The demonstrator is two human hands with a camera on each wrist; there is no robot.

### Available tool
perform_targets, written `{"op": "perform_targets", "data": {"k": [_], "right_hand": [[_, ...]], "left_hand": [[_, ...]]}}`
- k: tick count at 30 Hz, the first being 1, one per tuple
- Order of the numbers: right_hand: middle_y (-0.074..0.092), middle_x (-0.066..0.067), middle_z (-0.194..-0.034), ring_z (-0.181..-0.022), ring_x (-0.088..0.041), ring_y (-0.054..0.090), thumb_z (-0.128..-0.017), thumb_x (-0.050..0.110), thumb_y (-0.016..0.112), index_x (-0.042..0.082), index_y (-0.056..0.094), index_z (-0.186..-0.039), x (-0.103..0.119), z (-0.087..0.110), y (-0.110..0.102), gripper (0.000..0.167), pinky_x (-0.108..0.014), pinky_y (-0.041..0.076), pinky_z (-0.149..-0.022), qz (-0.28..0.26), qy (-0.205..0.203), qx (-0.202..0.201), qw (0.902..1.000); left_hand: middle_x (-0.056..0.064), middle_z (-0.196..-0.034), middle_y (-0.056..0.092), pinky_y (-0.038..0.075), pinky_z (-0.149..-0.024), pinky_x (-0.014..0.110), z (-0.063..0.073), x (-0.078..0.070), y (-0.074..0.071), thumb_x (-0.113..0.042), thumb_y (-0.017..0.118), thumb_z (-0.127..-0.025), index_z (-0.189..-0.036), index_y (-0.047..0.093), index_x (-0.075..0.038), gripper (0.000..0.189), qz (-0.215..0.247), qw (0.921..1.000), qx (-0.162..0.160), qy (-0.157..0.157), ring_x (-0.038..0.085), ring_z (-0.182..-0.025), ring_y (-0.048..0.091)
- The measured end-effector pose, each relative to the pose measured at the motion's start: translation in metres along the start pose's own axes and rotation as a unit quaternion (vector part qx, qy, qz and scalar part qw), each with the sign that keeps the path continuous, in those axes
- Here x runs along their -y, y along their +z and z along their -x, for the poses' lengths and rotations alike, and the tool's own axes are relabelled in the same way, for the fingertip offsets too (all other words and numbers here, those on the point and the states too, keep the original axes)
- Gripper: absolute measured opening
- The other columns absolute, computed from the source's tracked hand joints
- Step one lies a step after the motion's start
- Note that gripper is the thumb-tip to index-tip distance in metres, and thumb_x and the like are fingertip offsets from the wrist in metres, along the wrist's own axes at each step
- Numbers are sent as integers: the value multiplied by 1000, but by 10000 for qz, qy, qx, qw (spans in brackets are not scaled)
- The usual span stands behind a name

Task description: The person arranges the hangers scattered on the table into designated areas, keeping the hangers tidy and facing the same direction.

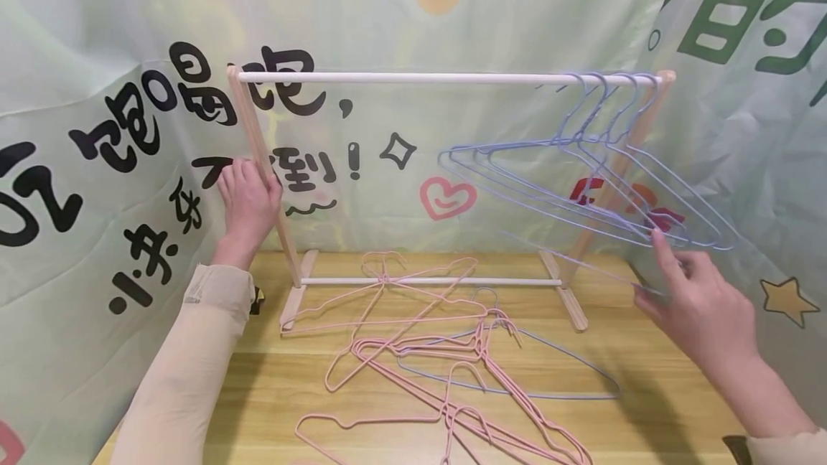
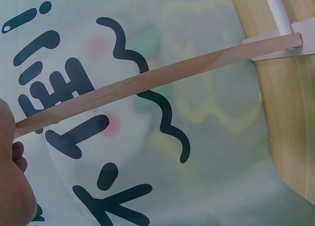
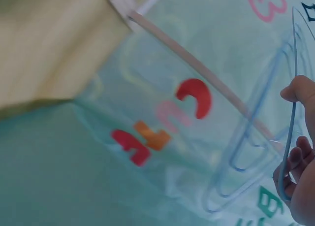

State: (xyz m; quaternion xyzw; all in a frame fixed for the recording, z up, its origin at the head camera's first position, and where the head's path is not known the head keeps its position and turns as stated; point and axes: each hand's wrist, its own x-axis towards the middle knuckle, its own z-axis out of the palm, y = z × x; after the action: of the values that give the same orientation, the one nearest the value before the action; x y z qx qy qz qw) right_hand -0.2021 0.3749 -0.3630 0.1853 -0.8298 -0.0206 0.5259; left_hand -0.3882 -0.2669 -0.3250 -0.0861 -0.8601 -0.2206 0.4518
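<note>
My left hand [image 1: 248, 196] grips the left wooden upright [image 1: 257, 131] of a small clothes rack. In the left wrist view that hand [image 2: 17, 181] shows at the edge, against the post. To the right, my right hand [image 1: 707, 307] holds a blue wire hanger [image 3: 295, 53], its wire running between thumb and fingers. The head view blurs this hanger beside the hand. Several blue hangers [image 1: 517, 181] hang from the right end of the white top rail [image 1: 400, 78], just above and left of my right hand.
Pink wire hangers [image 1: 420, 339] lie overlapping on the wooden table [image 1: 258, 393], some by the lower white rail [image 1: 510, 282]. One blue hanger [image 1: 575, 398] lies partly under them. A printed cloth [image 1: 388, 27] stands behind the rack and along both sides.
</note>
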Motion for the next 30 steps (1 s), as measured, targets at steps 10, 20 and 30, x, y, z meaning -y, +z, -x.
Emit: {"op": "perform_targets", "data": {"k": [10,20,30], "right_hand": [[55,-34,-109,-67,-48,57,-88,46,66,10,42,-158,-7,-66,-8,82,-57,36,-36,-105,205,531,9983],[55,-32,-113,-72,-45,57,-69,9,88,12,38,-161,-3,-107,0,105,-55,36,-36,-171,351,961,9946],[56,-30,-109,-77,-46,58,-66,7,91,12,39,-159,-3,-106,21,107,-57,40,-39,-277,132,1094,9935]], "left_hand": [[29,-106,46,26,-102,57,-2,-2,-2,-16,55,-99,-104,48,10,27,-41,10000,67,-22,48,-102,36],[28,-105,45,26,-102,57,-1,-4,-2,-12,55,-99,-104,47,10,25,-38,10000,70,-46,48,-102,36],[28,-105,46,27,-100,56,-1,-2,-4,-15,55,-100,-104,48,9,25,-119,9998,142,-2,47,-102,36]]}}
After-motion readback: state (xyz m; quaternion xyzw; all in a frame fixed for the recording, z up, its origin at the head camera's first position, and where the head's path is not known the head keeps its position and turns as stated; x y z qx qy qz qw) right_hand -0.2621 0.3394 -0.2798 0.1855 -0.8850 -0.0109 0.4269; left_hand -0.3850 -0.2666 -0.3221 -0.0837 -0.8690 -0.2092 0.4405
